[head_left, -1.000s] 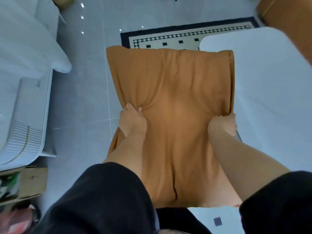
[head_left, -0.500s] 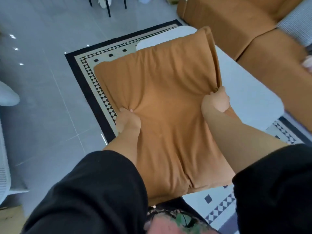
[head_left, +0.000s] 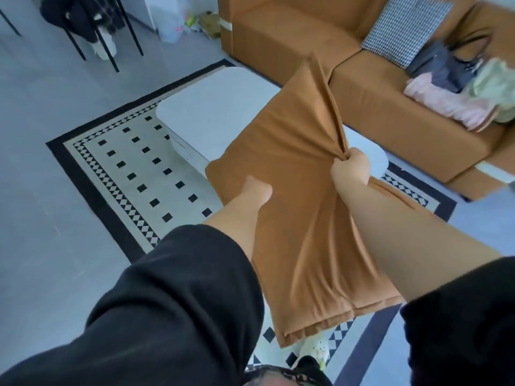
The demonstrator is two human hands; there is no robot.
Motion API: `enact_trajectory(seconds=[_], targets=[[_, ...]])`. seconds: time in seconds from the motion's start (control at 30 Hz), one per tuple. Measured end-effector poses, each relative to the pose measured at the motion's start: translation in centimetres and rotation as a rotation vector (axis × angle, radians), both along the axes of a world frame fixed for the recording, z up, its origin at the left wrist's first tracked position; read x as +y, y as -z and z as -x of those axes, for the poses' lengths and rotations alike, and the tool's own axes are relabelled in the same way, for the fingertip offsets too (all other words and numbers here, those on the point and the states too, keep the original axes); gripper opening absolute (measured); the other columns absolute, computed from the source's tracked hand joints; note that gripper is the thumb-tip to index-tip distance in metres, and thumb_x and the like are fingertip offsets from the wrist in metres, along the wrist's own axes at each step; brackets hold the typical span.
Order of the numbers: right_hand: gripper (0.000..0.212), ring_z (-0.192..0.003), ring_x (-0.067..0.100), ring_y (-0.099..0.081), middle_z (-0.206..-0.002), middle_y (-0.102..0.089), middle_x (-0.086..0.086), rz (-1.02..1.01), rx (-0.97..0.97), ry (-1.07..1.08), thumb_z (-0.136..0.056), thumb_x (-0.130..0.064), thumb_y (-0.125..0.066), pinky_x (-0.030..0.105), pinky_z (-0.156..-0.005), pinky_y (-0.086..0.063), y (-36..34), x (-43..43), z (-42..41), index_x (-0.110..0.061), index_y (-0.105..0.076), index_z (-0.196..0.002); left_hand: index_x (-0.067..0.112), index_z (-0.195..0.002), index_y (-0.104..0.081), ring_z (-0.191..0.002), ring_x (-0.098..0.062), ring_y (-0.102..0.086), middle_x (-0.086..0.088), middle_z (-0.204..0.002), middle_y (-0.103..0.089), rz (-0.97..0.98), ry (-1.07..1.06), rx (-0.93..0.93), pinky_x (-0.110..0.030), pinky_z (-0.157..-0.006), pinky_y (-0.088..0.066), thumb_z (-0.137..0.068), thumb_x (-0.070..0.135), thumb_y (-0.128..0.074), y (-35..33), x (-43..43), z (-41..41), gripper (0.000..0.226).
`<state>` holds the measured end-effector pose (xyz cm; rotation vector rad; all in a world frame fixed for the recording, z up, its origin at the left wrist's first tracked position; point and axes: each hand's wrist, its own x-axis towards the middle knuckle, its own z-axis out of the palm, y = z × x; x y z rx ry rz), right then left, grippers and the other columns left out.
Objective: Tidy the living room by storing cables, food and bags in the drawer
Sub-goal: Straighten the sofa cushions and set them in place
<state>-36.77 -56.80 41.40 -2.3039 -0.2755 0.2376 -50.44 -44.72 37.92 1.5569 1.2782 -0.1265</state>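
A large orange-brown cushion (head_left: 295, 174) hangs in the air in front of me, above the white coffee table (head_left: 211, 112). My left hand (head_left: 257, 190) grips its left edge, the fingers hidden in the fabric. My right hand (head_left: 349, 165) clutches a bunched fold on its right edge. On the orange sofa (head_left: 395, 118) at the right lie a dark handbag (head_left: 446, 65), a pink bag or cloth (head_left: 443, 104) and a pale green item (head_left: 493, 87), all blurred. No drawer is in view.
A checked pillow (head_left: 404, 29) leans on the sofa back. The patterned rug (head_left: 131, 168) lies under the table. A black-legged chair (head_left: 94, 26) and a plastic bag (head_left: 178, 23) stand at the back on the grey tiled floor.
My view has swung right, from the white appliance and floor to the sofa. The cushion has swung with both hands toward the sofa, its far end now pointing at the seat.
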Motion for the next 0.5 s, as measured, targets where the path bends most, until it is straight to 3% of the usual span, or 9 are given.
enact_trajectory(seconds=[0.03, 0.07, 0.17, 0.27, 0.43, 0.5], targets=[[0.013, -0.078, 0.023, -0.044, -0.07, -0.04, -0.003, 0.015, 0.002, -0.021, -0.09, -0.009, -0.044, 0.026, -0.057, -0.03, 0.0, -0.8, -1.1, -0.013, -0.042, -0.078, 0.003, -0.144, -0.029, -0.123, -0.033, -0.047, -0.019, -0.137, -0.043, -0.062, 0.065, -0.007, -0.032, -0.099, -0.04, -0.095, 0.008, -0.038, -0.7, -0.8, -2.4, 0.05], [0.007, -0.079, 0.022, -0.045, -0.074, -0.044, -0.001, 0.03, -0.005, -0.041, -0.091, -0.01, -0.046, 0.026, -0.058, -0.031, -0.1, -2.0, -2.4, -0.011, -0.044, -0.085, 0.01, -0.15, -0.015, -0.132, -0.032, -0.039, -0.013, -0.147, -0.034, -0.175, 0.168, 0.005, -0.035, -0.104, -0.035, -0.093, 0.009, -0.041, -1.5, -1.8, -4.5, 0.063], [0.002, -0.082, 0.022, -0.045, -0.087, -0.049, 0.005, 0.049, -0.025, -0.088, -0.09, -0.009, -0.05, 0.026, -0.068, -0.033, -1.0, -6.1, -8.0, -0.01, -0.049, -0.091, 0.023, -0.152, 0.001, -0.142, -0.031, -0.02, -0.01, -0.157, -0.012, -0.591, 0.469, 0.081, -0.044, -0.112, -0.025, -0.088, 0.004, -0.044, -2.6, -5.2, -10.3, 0.081], [0.004, -0.079, 0.021, -0.045, -0.085, -0.049, 0.008, 0.067, -0.024, -0.129, -0.085, -0.004, -0.054, 0.027, -0.062, -0.033, -1.6, -9.2, -13.3, -0.006, -0.054, -0.089, 0.03, -0.151, 0.008, -0.146, -0.031, -0.002, -0.009, -0.16, 0.006, -0.973, 0.667, 0.028, -0.046, -0.117, -0.015, -0.084, -0.003, -0.053, -3.1, -7.5, -15.3, 0.097], [0.013, -0.074, 0.018, -0.041, -0.076, -0.045, 0.002, 0.1, -0.04, -0.191, -0.079, 0.001, -0.058, 0.027, -0.058, -0.032, -2.3, -14.5, -22.2, -0.008, -0.049, -0.079, 0.029, -0.151, 0.008, -0.146, -0.032, 0.008, -0.011, -0.159, 0.012, -1.108, 0.806, 0.034, -0.05, -0.116, -0.008, -0.08, 0.002, -0.065, -4.7, -12.4, -25.8, 0.106], [0.016, -0.072, 0.016, -0.04, -0.069, -0.041, -0.002, 0.118, -0.036, -0.243, -0.076, 0.003, -0.059, 0.021, -0.053, -0.03, -2.4, -16.1, -24.8, -0.009, -0.048, -0.074, 0.029, -0.151, 0.009, -0.146, -0.032, 0.009, -0.01, -0.159, 0.011, -1.145, 0.9, 0.08, -0.052, -0.115, -0.007, -0.081, 0.011, -0.07, -4.9, -13.7, -29.2, 0.107]])
